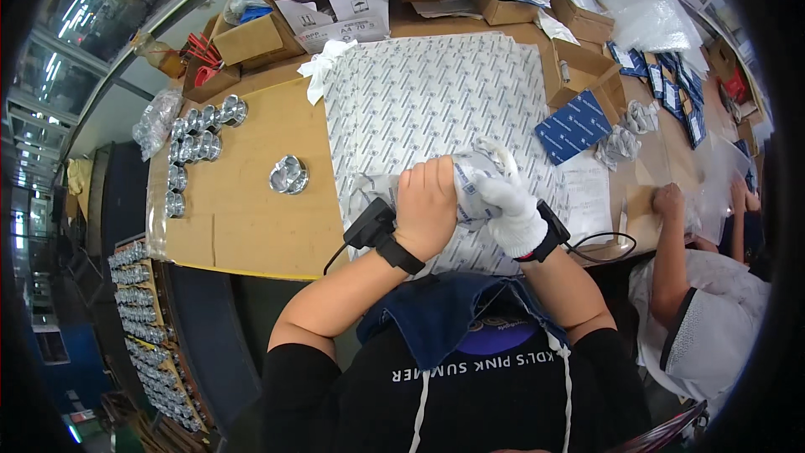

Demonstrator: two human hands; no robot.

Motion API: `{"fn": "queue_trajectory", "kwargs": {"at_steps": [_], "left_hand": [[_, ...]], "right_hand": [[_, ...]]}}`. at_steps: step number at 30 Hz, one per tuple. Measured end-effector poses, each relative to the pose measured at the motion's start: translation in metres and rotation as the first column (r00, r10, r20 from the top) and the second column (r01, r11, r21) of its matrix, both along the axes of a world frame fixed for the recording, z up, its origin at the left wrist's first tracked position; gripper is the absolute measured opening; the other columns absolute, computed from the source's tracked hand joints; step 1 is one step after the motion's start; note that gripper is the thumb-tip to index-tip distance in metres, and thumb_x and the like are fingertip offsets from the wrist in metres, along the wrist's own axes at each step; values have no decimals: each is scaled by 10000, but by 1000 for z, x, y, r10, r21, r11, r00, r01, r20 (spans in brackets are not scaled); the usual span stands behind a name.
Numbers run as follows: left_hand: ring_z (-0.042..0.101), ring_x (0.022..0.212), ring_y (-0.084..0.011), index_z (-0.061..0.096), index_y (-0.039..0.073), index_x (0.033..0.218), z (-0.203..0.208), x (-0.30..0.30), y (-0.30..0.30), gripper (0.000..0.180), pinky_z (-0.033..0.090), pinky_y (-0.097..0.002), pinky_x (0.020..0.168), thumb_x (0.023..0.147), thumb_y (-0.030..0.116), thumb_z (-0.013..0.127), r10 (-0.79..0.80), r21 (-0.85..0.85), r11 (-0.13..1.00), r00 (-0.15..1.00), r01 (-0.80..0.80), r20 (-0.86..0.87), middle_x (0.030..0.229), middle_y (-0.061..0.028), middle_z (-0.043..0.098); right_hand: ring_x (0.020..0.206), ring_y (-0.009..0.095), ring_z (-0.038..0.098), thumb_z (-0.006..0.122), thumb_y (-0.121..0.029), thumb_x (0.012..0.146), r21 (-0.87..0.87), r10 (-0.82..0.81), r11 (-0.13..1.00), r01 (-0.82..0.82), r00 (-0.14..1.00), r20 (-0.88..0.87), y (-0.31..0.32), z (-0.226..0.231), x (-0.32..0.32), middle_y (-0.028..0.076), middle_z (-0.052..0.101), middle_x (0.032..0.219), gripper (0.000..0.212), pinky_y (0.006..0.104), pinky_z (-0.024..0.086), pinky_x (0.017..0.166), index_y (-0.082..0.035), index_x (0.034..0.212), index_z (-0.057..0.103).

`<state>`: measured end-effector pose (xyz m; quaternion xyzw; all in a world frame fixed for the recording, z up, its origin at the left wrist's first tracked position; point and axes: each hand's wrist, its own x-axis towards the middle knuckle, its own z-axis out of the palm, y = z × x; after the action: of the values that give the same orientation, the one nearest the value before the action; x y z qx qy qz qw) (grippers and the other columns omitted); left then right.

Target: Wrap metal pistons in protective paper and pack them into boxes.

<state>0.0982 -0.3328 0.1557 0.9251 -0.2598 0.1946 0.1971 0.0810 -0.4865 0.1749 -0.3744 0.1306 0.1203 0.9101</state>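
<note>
My bare left hand is closed over a bundle wrapped in printed white paper. From the other side my right hand, in a white knit glove, grips the same bundle with its fingers curled. What lies inside the paper is hidden. Under both hands spreads a stack of white wrapping sheets with a repeated dark print. To the left, a single shiny metal piston stands on brown cardboard. Several more pistons are grouped at the table's left side.
A blue printed box leans by an open carton at right, near crumpled wrapped pieces. Cartons line the back. Racked metal parts stand lower left. A co-worker's arm reaches in at right.
</note>
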Motion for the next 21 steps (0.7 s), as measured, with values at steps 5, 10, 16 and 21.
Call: {"fn": "queue_trajectory", "kwargs": {"at_steps": [5, 10, 16, 21], "left_hand": [[484, 1017, -358, 272, 32, 1362, 42, 14, 34, 825, 321, -437, 992, 689, 150, 734, -470, -200, 883, 809, 426, -354, 1086, -200, 492], [551, 1016, -222, 545, -39, 1160, 32, 22, 51, 378, 414, -302, 917, 812, 81, 629, -515, -437, 853, 320, 287, -795, 1088, -149, 599], [596, 903, -133, 599, -61, 1100, -25, 20, 36, 309, 463, -259, 823, 794, -11, 591, -793, -786, 605, -180, -128, -582, 1018, -84, 664], [603, 753, -141, 635, -42, 1002, -21, 12, 7, 238, 482, -279, 729, 801, 26, 528, -732, -558, 569, -63, -603, -678, 877, -99, 660]], "right_hand": [[1050, 220, 547, 665, -3, 693, 48, 12, 999, -22, 978, 207, -26, -4, -6, 116, 542, 1156, 789, 355, 446, 910, -70, 1377, 277], [1092, 240, 534, 786, -55, 553, -36, 171, 985, -171, 900, 402, -37, 1, -14, 116, 532, 1172, 966, 368, 415, 955, -36, 1371, 273], [1099, 208, 498, 807, -163, 510, -632, 531, 758, -159, 714, 457, -43, 32, -17, 100, 533, 1148, 822, 337, 399, 942, -36, 1239, 448], [967, 324, 531, 741, -103, 477, -933, 814, 308, 184, 456, 359, -23, 49, -10, 120, 537, 1032, 558, 371, 442, 842, -82, 1013, 588]]}}
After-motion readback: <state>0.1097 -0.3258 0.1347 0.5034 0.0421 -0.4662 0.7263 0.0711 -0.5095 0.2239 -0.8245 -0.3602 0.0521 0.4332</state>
